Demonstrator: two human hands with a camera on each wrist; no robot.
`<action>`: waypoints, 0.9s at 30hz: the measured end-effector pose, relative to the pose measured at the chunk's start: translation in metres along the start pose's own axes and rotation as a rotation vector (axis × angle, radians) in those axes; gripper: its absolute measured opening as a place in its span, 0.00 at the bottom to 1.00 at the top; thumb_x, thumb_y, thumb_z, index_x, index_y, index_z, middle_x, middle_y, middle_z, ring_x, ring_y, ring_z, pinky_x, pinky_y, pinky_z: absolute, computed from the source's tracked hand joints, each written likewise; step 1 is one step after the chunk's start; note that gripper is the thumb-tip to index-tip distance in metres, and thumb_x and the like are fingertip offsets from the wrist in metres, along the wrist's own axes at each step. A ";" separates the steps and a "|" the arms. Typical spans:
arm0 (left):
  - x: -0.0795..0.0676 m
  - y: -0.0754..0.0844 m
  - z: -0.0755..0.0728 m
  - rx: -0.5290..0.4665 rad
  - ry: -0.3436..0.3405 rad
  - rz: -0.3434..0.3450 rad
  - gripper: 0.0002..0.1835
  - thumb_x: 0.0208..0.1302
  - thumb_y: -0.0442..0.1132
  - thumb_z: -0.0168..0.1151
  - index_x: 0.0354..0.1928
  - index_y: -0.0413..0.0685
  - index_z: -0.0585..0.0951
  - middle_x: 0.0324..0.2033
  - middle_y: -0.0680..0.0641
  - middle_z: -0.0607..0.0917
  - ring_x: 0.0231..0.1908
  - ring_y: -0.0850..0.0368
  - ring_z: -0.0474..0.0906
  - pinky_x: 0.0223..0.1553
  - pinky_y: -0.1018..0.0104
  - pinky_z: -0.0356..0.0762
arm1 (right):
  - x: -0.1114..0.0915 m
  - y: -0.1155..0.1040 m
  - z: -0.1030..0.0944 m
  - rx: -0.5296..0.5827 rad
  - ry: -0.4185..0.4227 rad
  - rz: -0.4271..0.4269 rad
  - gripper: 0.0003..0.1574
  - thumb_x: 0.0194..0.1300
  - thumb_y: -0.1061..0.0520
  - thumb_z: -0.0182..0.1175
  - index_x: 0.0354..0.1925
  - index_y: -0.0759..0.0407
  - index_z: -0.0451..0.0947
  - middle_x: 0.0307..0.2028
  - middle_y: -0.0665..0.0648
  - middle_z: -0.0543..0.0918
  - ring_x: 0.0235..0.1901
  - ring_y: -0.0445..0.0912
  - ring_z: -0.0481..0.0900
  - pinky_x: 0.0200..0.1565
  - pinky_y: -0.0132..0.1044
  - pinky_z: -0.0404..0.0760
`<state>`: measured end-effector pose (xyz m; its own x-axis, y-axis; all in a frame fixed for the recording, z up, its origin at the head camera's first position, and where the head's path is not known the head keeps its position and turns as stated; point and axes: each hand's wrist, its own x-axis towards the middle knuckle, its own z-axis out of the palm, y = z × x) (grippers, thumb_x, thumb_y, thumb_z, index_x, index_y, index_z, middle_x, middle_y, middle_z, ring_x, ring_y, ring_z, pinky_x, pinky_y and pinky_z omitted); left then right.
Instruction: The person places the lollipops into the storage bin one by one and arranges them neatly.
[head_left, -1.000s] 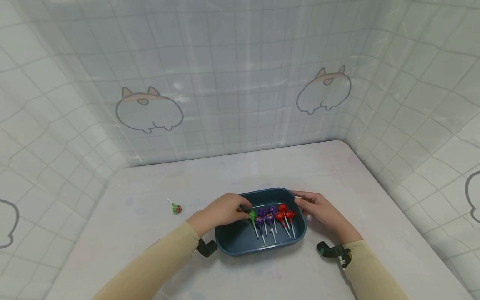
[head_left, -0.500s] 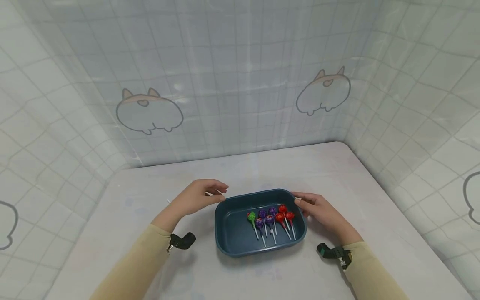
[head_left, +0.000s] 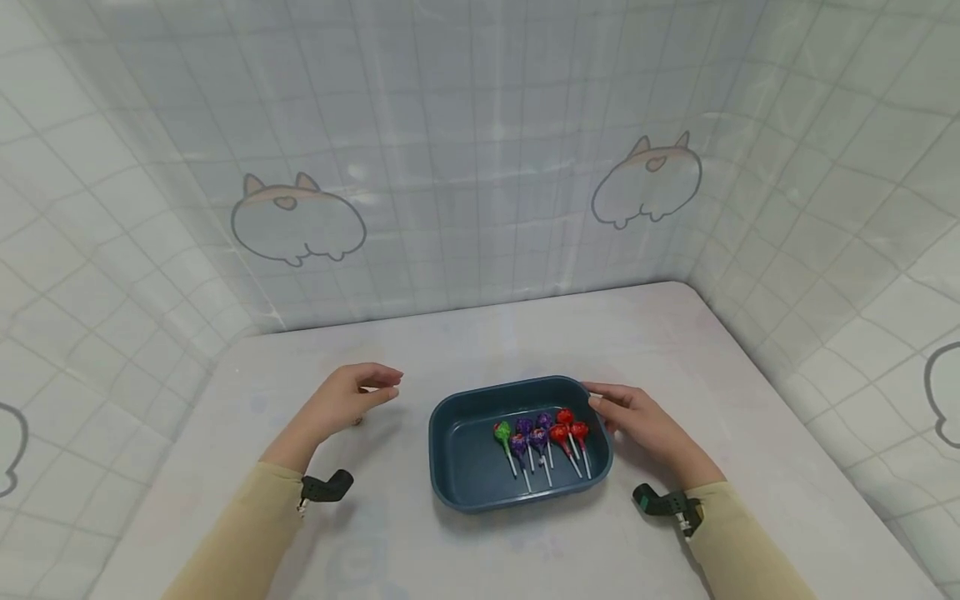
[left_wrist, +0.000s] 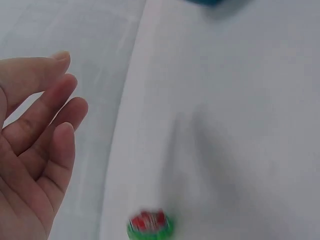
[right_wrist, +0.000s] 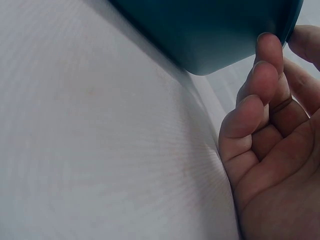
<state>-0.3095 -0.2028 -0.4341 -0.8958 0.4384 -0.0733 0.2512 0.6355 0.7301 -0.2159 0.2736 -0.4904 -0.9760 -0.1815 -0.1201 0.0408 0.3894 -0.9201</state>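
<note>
A dark blue rectangular tray (head_left: 465, 475) stands on the table. Inside lie a green lollipop (head_left: 502, 432), several purple lollipops (head_left: 538, 439) and several red lollipops (head_left: 580, 430), sticks toward me. My right hand (head_left: 637, 421) pinches the tray's right end, thumb at the rim and fingers against the outer wall, as the right wrist view shows. Left of the tray, my left hand (head_left: 337, 404) hovers above the table with loosely bent fingers and nothing between them. Another green lollipop with a red patch (left_wrist: 150, 225) lies on the table below it, mostly hidden by that hand in the head view.
The white table (head_left: 480, 558) reaches back to a pale grid-patterned curtain (head_left: 480, 167), which also hangs along both sides. A black wrist camera mount (head_left: 327, 486) sticks out beside the left wrist, another camera mount (head_left: 663, 504) beside the right.
My left hand has come out of the tray and moved left to above the loose green lollipop, now largely covering it. The green lollipop in the tray stayed put. My right hand has kept its place.
</note>
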 end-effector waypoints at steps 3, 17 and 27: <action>-0.005 -0.013 -0.004 -0.037 0.004 -0.034 0.20 0.66 0.49 0.67 0.57 0.51 0.82 0.52 0.47 0.84 0.44 0.48 0.82 0.34 0.50 0.81 | 0.000 0.000 0.000 0.002 0.000 -0.002 0.30 0.72 0.39 0.57 0.66 0.50 0.74 0.38 0.57 0.83 0.33 0.55 0.78 0.35 0.43 0.77; -0.026 -0.058 -0.016 0.086 0.013 -0.084 0.20 0.65 0.50 0.67 0.57 0.54 0.83 0.52 0.51 0.84 0.52 0.50 0.79 0.52 0.49 0.76 | 0.002 0.004 0.000 0.010 -0.006 -0.010 0.30 0.72 0.39 0.56 0.66 0.50 0.74 0.38 0.57 0.83 0.34 0.55 0.78 0.36 0.43 0.77; -0.031 -0.069 -0.013 0.259 0.000 -0.091 0.18 0.64 0.44 0.69 0.56 0.59 0.84 0.57 0.47 0.81 0.46 0.46 0.80 0.46 0.49 0.78 | 0.003 0.004 0.001 0.001 0.005 0.003 0.30 0.71 0.39 0.57 0.65 0.49 0.75 0.37 0.58 0.82 0.34 0.55 0.78 0.36 0.44 0.76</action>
<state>-0.3035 -0.2689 -0.4732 -0.9189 0.3722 -0.1307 0.2552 0.8136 0.5224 -0.2180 0.2740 -0.4951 -0.9769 -0.1758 -0.1215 0.0444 0.3890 -0.9202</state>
